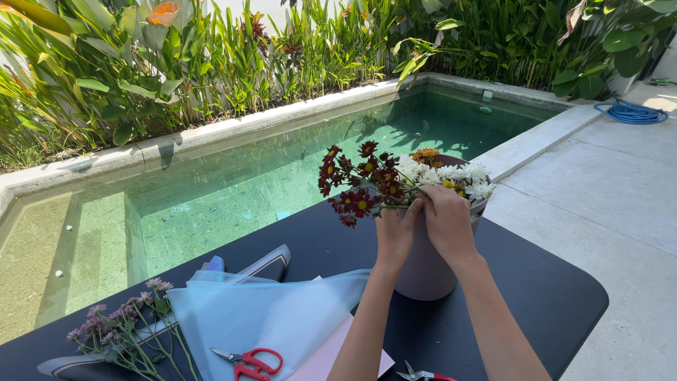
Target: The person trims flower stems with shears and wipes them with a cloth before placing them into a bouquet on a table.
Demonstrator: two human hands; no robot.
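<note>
A pale mauve bucket (425, 271) stands on a black table (550, 296) and holds dark red flowers (356, 185), white flowers (458, 176) and an orange bloom (426, 154). My left hand (395, 236) and my right hand (447, 222) are both at the bucket's rim, fingers closed around the flower stems. The red flowers lean out to the left over the rim. The stems inside the bucket are hidden by my hands.
On the table lie light blue wrapping sheets (268, 314), a pink sheet (331, 360), red-handled scissors (250, 362), small snips (419, 374) and purple flowers (116, 331). A pool (233, 183) lies beyond the table, plants behind it. A blue hose (631, 113) lies on the paving.
</note>
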